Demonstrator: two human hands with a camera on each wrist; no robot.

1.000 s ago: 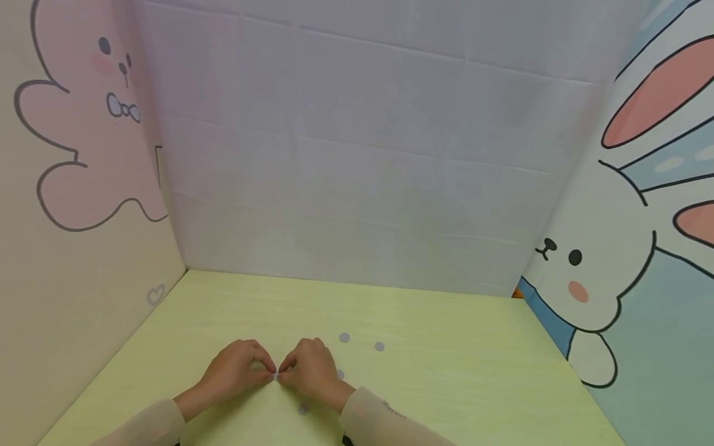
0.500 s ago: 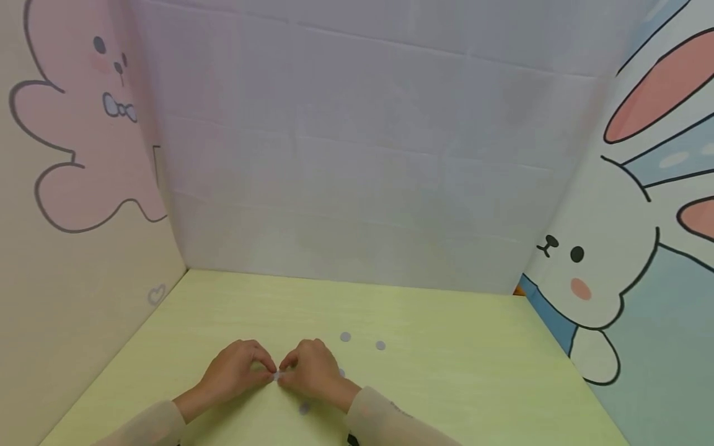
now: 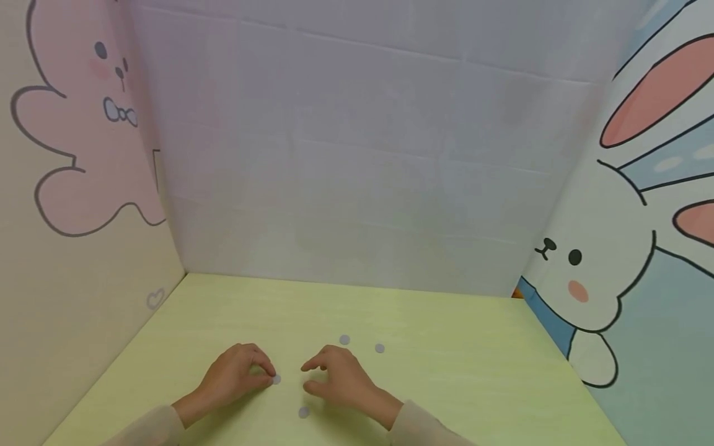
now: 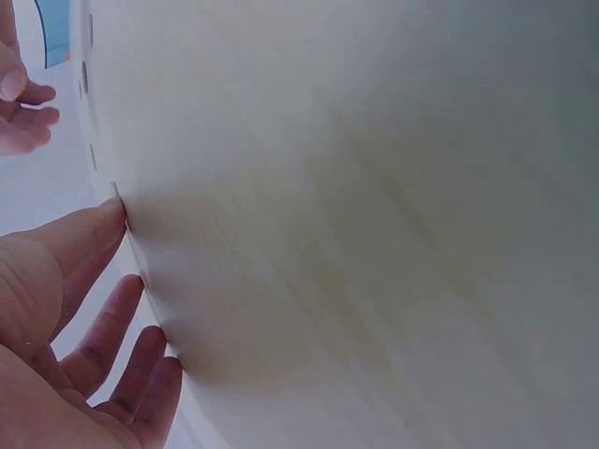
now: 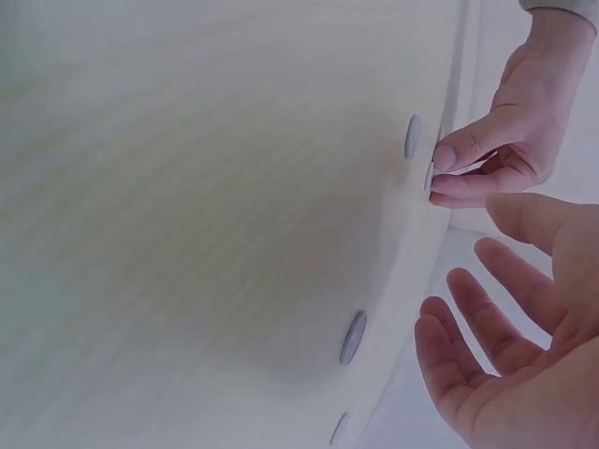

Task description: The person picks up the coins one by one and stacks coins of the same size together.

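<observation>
My left hand (image 3: 237,375) pinches a flat grey disc (image 3: 277,380) by its edge on the pale yellow-green tabletop (image 3: 474,371). In the right wrist view its thumb and fingertips meet at that disc (image 5: 430,176). My right hand (image 3: 346,381) stands a short way to the right, thumb and fingers apart and holding nothing. Just in front of it lies another grey disc (image 3: 304,412). Two more discs, one nearer the middle (image 3: 344,339) and one further right (image 3: 380,348), lie beyond the right hand. That hand hides part of the tabletop.
A plain pale sheet (image 3: 357,155) rises at the table's back edge. To the left stands a wall panel with a pink cartoon animal (image 3: 89,142), to the right one with a white rabbit (image 3: 602,266).
My right hand has let go at the disc and moved to the right, its thumb and fingers spreading apart. The left hand keeps its place at the disc.
</observation>
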